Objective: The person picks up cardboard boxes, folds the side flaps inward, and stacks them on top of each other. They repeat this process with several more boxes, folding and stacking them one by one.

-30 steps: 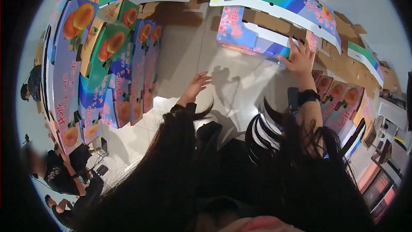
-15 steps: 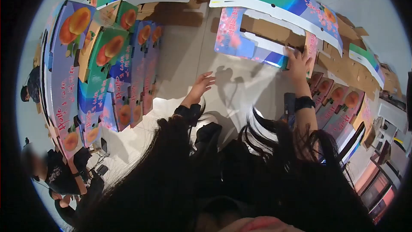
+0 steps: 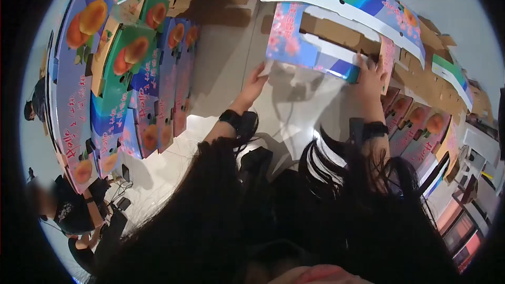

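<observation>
In front of me is a printed cardboard box in blue and purple with pink blossoms. A long opening in its upper side shows the brown inside. My right hand grips its right end, fingers curled over the edge and a dark band on the wrist. At the near left corner, my left hand has its fingers stretched out, the fingertips right at the box's edge. A larger flattened sheet with a green and blue print lies just beyond the box.
Tall printed fruit boxes stand in a row on the left. More pink boxes are lined up at the right, beside brown cardboard. A person in dark clothes is at the lower left. Pale tiled floor lies between the rows.
My left hand has moved forward to the box's left corner. The box, with my right hand on it, has shifted slightly to the right and tilted a little.
</observation>
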{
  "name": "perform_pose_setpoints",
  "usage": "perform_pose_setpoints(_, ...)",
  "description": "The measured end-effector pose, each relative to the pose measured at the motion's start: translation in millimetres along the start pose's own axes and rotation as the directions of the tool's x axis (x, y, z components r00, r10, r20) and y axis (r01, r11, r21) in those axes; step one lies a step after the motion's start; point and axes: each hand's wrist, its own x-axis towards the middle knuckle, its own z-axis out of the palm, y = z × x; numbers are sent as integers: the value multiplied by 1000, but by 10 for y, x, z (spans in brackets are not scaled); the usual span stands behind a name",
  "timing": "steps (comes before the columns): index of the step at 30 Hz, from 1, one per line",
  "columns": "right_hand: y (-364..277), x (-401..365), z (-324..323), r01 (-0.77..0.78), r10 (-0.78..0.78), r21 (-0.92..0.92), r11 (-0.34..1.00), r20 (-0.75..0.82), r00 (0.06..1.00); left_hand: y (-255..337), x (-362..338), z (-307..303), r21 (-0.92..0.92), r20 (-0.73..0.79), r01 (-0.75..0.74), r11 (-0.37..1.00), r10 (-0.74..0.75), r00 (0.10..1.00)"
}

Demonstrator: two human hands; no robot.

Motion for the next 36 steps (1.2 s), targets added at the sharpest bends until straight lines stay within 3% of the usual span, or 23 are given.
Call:
perform_pose_setpoints(2, -34, 158, 25, -48, 37, -128, 991, -86, 996, 180, 80, 37, -55, -27, 10, 998, -11, 1000)
perform_pose_setpoints(6, -142, 473, -86, 284, -283, 35, 958, -8, 959, 275, 301, 163, -166, -69, 65, 984, -77, 995)
perform_pose_setpoints(9, -293, 586, -6, 207, -218, 83, 975, 161, 963, 237, 533, 287, -41, -120, -45, 998, 40, 992)
perform_pose_setpoints(13, -283, 613, 91, 210, -227, 105, 972, 202, 953, 45, 781, 276, -102, -81, -119, 988, 111, 991)
perform_pose_setpoints(16, -233, 589, 155, 282, -297, 157, 947, 85, 951, 26, 872, 256, 55, -112, -119, 991, 124, 986)
perform_pose_setpoints(18, -224, 580, 157, 299, -308, 135, 945, 55, 950, 92, 846, 203, 36, -92, -122, 992, 125, 988)
perform_pose_setpoints(20, -203, 515, 144, 361, -353, 154, 920, -72, 933, 152, 825, 95, 4, -33, -64, 998, 64, 997)
perform_pose_setpoints(22, -171, 421, -13, 445, -389, 196, 874, -267, 882, 163, 883, -105, -29, 56, 52, 998, -50, 997)
perform_pose_setpoints(24, -71, 264, -299, 561, -392, 232, 794, -510, 766, 505, 779, -129, -181, 47, 42, 983, -34, 998)
perform_pose_setpoints(25, 143, 157, -178, 456, -207, 336, 824, -571, 795, 626, 741, -116, -258, 41, 38, 965, -29, 999)
perform_pose_setpoints(26, 384, 103, -55, 355, -17, 444, 822, -605, 796, 512, 830, -128, -278, -7, 148, 949, -156, 988)
perform_pose_setpoints(27, 477, 87, -12, 200, 286, 765, 612, -451, 845, 548, 867, -127, -319, 57, 144, 937, -132, 990)
perform_pose_setpoints(29, 829, 70, 343, -34, 514, 996, 85, -15, 858, 651, 897, -74, -396, 190, 151, 906, -80, 979)
perform_pose_setpoints(31, 1420, 223, 1102, -175, 414, 940, -292, 289, 863, 795, 897, 104, -437, 79, 81, 896, -51, 996)
perform_pose_setpoints(32, 1330, 176, 989, -231, 357, 886, -401, 384, 852, 811, 902, 200, -456, 25, 49, 889, -42, 999)
perform_pose_setpoints(34, 1072, 137, 836, -336, 205, 734, -590, 538, 818, 728, 993, 228, -527, 82, 2, 850, 49, 995)
perform_pose_setpoints(35, 1130, 175, 936, -303, 165, 722, -622, 499, 851, 779, 977, 233, -562, 104, -18, 827, 92, 990)
perform_pose_setpoints(36, 1146, 214, 1070, -271, 128, 704, -656, 458, 880, 828, 945, 217, -548, 131, 40, 836, 38, 991)
